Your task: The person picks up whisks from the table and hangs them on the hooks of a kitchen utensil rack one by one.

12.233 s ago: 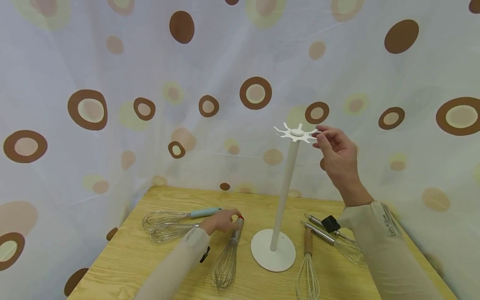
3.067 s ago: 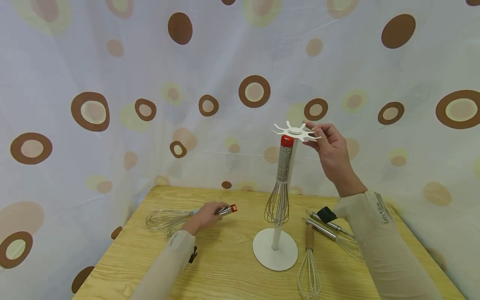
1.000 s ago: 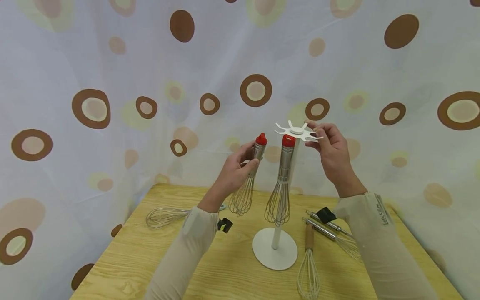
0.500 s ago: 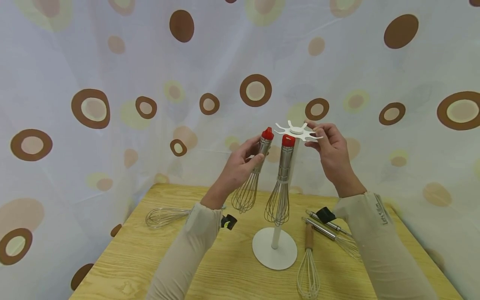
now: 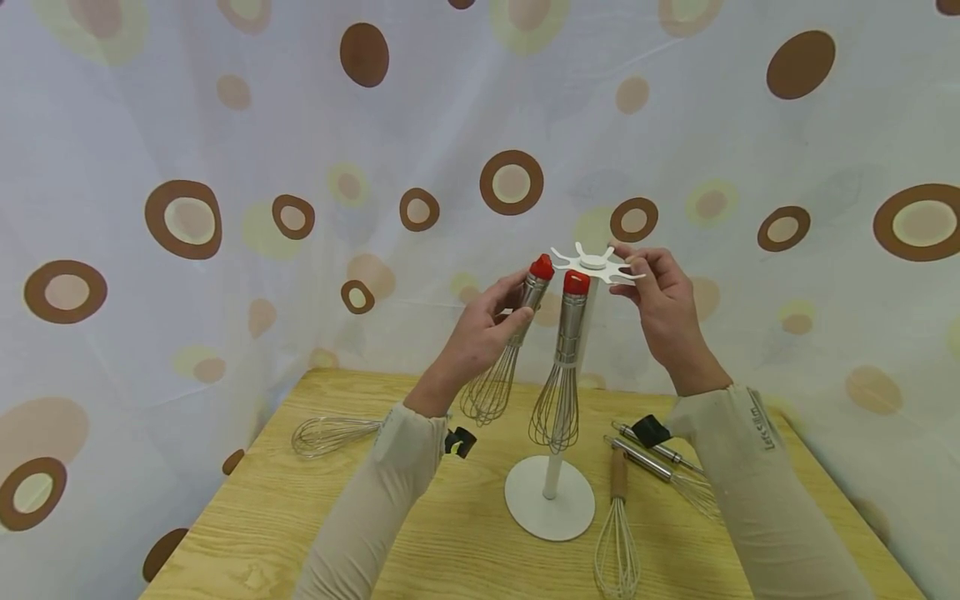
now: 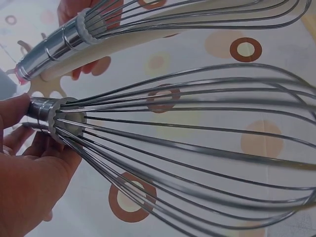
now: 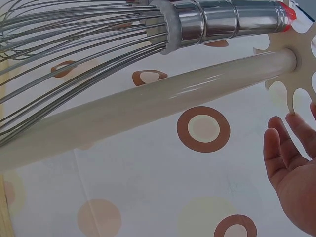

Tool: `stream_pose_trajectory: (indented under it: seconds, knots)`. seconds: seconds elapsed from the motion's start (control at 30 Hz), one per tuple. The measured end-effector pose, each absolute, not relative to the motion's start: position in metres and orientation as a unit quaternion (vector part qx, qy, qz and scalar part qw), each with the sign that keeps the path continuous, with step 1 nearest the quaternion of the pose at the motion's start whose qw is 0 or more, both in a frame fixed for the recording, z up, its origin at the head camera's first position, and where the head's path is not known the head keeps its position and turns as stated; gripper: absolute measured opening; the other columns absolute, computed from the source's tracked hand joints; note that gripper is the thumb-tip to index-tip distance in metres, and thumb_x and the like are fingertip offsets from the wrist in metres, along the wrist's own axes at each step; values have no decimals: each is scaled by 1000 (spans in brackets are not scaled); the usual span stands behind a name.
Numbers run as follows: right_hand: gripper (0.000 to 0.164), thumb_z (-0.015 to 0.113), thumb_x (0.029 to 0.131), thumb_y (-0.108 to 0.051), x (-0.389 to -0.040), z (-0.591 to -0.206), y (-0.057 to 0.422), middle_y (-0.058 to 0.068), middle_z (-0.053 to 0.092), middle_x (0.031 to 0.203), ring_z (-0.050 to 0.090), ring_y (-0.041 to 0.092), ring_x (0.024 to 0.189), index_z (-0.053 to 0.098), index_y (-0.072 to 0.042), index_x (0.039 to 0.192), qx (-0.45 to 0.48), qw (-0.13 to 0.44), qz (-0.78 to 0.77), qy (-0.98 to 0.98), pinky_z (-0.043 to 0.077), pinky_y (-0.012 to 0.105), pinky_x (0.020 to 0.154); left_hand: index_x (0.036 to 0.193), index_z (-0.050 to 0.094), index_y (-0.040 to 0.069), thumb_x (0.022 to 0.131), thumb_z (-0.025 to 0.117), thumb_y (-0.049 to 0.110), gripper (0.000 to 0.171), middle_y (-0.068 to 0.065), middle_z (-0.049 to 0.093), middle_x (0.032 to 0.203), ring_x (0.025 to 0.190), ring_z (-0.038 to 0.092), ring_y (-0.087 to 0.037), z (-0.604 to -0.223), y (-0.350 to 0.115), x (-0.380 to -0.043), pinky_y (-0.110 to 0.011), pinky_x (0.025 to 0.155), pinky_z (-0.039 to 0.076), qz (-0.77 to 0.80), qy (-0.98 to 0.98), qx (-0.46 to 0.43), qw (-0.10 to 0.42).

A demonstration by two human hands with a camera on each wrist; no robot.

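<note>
At the left of the white stand (image 5: 550, 521), the left hand (image 5: 478, 335) pinches the tilted, red-capped whisk (image 5: 532, 293) by its handle, while the right hand (image 5: 666, 302) pinches a prong at the stand's right. The step seems to be hanging this whisk beside the hung whisk (image 5: 569, 333) at the stand's front; next probably calls for working its cap onto the stand's left prong.

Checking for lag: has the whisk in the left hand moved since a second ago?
Yes: in the head view, the held whisk moved right and slightly up, its red tip nearing the white hook ring.
</note>
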State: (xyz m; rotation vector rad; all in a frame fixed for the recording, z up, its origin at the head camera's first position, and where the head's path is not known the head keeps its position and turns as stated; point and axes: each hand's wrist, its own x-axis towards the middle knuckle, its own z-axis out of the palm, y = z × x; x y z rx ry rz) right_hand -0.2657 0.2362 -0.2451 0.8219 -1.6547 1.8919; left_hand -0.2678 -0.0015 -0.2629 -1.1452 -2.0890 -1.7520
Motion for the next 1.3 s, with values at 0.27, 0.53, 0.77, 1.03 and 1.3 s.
stream_pose_trajectory:
  seconds: [0.27, 0.53, 0.77, 1.03, 1.3]
  knots:
    - [15, 47, 99, -17, -265, -246, 235, 6, 56, 126, 58, 14, 98, 52, -4, 97, 303, 244, 696, -603, 49, 22, 78, 145, 37, 7, 98, 50, 7, 48, -15, 53, 122, 108, 51, -22, -264, 0, -268, -31, 89, 46, -587, -710, -377, 92]
    - [11, 46, 99, -17, -266, -246, 235, 5, 57, 125, 58, 14, 99, 54, -10, 95, 302, 247, 699, -600, 50, 22, 77, 143, 40, 6, 96, 54, 6, 48, -17, 54, 117, 104, 52, -24, -266, 6, -270, -32, 88, 47, -578, -714, -384, 93]
    - [11, 47, 99, -16, -265, -246, 236, 10, 55, 127, 58, 15, 100, 54, -9, 96, 303, 246, 696, -602, 50, 22, 77, 144, 39, 6, 96, 54, 7, 50, -16, 54, 120, 107, 54, -24, -270, 9, -272, -31, 90, 47, -575, -711, -394, 95]
    - [11, 46, 99, -15, -265, -246, 236, 11, 56, 128, 58, 16, 103, 54, -9, 97, 303, 252, 693, -603, 50, 23, 79, 147, 34, 10, 96, 54, 6, 54, -16, 53, 125, 109, 54, -25, -274, 10, -271, -33, 91, 47, -582, -703, -401, 75]
    - [11, 48, 99, -14, -262, -244, 232, 5, 60, 121, 59, 15, 98, 55, -6, 99, 293, 265, 691, -605, 51, 23, 80, 146, 34, 9, 97, 53, 7, 53, -17, 52, 129, 112, 54, -25, -277, 9, -272, -33, 92, 46, -583, -697, -411, 71]
